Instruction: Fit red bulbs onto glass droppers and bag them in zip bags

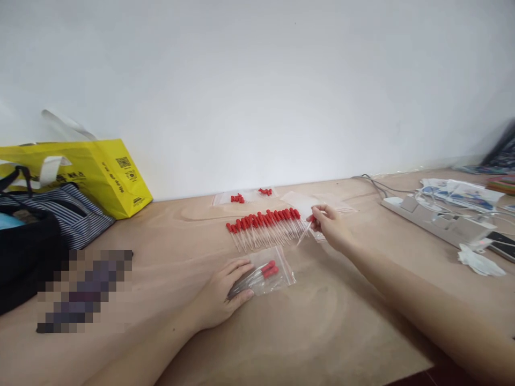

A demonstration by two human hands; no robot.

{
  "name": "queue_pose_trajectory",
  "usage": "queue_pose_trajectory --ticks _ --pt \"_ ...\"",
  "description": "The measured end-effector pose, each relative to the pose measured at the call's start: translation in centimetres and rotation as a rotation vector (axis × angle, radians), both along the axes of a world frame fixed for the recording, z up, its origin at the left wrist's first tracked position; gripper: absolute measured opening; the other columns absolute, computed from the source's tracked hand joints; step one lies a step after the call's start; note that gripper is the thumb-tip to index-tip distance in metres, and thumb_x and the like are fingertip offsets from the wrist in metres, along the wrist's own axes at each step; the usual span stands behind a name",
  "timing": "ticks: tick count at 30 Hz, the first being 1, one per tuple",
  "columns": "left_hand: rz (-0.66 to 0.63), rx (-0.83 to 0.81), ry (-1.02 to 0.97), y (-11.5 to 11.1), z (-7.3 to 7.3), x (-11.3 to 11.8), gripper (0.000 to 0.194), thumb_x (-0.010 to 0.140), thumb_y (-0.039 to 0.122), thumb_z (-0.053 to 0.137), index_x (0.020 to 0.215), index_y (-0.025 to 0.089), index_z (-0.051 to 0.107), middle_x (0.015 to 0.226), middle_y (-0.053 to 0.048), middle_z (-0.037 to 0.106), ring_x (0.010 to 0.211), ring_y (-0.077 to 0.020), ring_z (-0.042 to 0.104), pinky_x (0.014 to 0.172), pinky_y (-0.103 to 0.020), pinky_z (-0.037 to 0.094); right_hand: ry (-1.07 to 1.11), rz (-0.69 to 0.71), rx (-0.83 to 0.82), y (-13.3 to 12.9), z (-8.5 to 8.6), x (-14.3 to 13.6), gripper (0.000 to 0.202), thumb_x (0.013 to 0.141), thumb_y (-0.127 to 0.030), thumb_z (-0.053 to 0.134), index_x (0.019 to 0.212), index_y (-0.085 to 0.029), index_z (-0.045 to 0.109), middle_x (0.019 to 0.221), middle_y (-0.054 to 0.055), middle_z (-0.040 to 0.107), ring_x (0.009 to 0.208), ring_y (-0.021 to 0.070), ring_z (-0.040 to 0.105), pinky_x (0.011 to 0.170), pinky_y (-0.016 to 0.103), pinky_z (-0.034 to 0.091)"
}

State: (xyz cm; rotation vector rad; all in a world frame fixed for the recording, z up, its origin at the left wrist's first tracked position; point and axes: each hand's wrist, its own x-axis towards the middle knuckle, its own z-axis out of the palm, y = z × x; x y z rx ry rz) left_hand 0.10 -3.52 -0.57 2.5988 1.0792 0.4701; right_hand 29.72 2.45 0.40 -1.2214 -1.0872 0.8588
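A zip bag (pixel 281 283) lies near the middle of the table with a couple of red-bulbed droppers (pixel 270 269) inside. My left hand (pixel 225 292) grips its left end, thumb on the near side and fingers on the far side. Behind the bag runs a row of droppers (pixel 261 228), side by side, red bulbs pointing away from me. My right hand (pixel 328 225), at the right end of that row, pinches a single dropper (pixel 303 236) by its red bulb, with the clear tip slanting down to the left.
Flat bags with more red-bulbed droppers (pixel 238 198) lie by the wall. Another clear bag (pixel 295 202) sits behind the row. At right are a white power strip (pixel 426 220), cables, a crumpled tissue (pixel 478 261) and a phone. A yellow bag (pixel 116 182) and a striped bag (pixel 76 212) stand left.
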Motion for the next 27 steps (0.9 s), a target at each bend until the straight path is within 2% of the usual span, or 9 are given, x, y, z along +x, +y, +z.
queue_pose_trajectory --ticks 3,6,13,17,21,24,27 --pt "-0.006 0.007 0.000 0.1 -0.1 0.0 0.041 0.080 0.038 0.045 0.119 0.024 0.044 0.125 -0.006 0.046 0.113 -0.0222 0.042 0.094 -0.040 0.037 0.087 0.032 -0.011 -2.4 -2.0 -0.3 0.035 0.067 -0.051 0.056 0.078 -0.020 0.044 0.062 -0.003 0.056 0.046 0.0069 0.048 0.044 0.019 0.039" --pt "0.002 0.004 -0.010 0.1 -0.1 0.0 0.040 0.080 0.037 0.046 0.119 0.025 0.045 0.124 -0.006 0.047 0.112 -0.0224 0.043 0.094 -0.040 0.037 0.144 0.042 -0.045 -3.3 -2.9 -0.9 0.039 0.064 -0.055 0.057 0.078 -0.020 0.044 0.061 -0.003 0.055 0.047 0.0083 0.050 0.045 0.021 0.040" --pt "0.033 -0.006 0.006 -0.1 0.2 0.2 0.041 0.080 0.038 0.046 0.119 0.024 0.044 0.125 -0.005 0.046 0.112 -0.0219 0.043 0.094 -0.039 0.038 0.297 0.084 -0.114 -3.8 -2.9 -2.5 0.037 0.063 -0.051 0.060 0.074 -0.020 0.043 0.064 -0.002 0.057 0.047 0.0078 0.051 0.045 0.021 0.041" --pt "0.034 0.003 0.014 0.1 -0.1 0.1 0.042 0.081 0.039 0.045 0.120 0.024 0.042 0.126 -0.005 0.045 0.114 -0.0218 0.042 0.094 -0.038 0.037 0.350 0.246 -0.143 -4.9 -2.9 -3.4 0.036 0.063 -0.048 0.062 0.073 -0.020 0.043 0.065 -0.002 0.058 0.053 0.0094 0.056 0.052 0.022 0.044" --pt "0.017 0.006 0.022 0.2 -0.2 0.2 0.042 0.081 0.038 0.044 0.120 0.023 0.042 0.125 -0.007 0.045 0.114 -0.0217 0.041 0.095 -0.039 0.037 0.157 0.477 -0.149 -5.8 -2.9 -3.8 0.033 0.062 -0.043 0.066 0.075 -0.018 0.050 0.062 -0.003 0.056 0.051 0.0075 0.052 0.050 0.020 0.042" --pt "0.023 -0.004 0.036 0.1 0.0 0.3 0.042 0.081 0.038 0.044 0.119 0.020 0.043 0.125 -0.008 0.045 0.115 -0.0222 0.041 0.095 -0.040 0.036 -0.032 0.561 -0.113 -5.9 -3.1 -3.7 0.025 0.062 -0.035 0.067 0.074 -0.016 0.057 0.061 -0.004 0.055 0.049 0.0045 0.045 0.047 0.017 0.036" --pt "0.029 -0.010 0.051 0.0 0.1 0.4 0.042 0.081 0.038 0.044 0.119 0.019 0.043 0.125 -0.008 0.045 0.115 -0.0225 0.040 0.096 -0.040 0.035 -0.186 0.665 -0.145 -5.6 -3.1 -3.4 0.021 0.065 -0.032 0.064 0.079 -0.016 0.062 0.053 -0.005 0.051 0.044 0.0032 0.037 0.042 0.016 0.031"
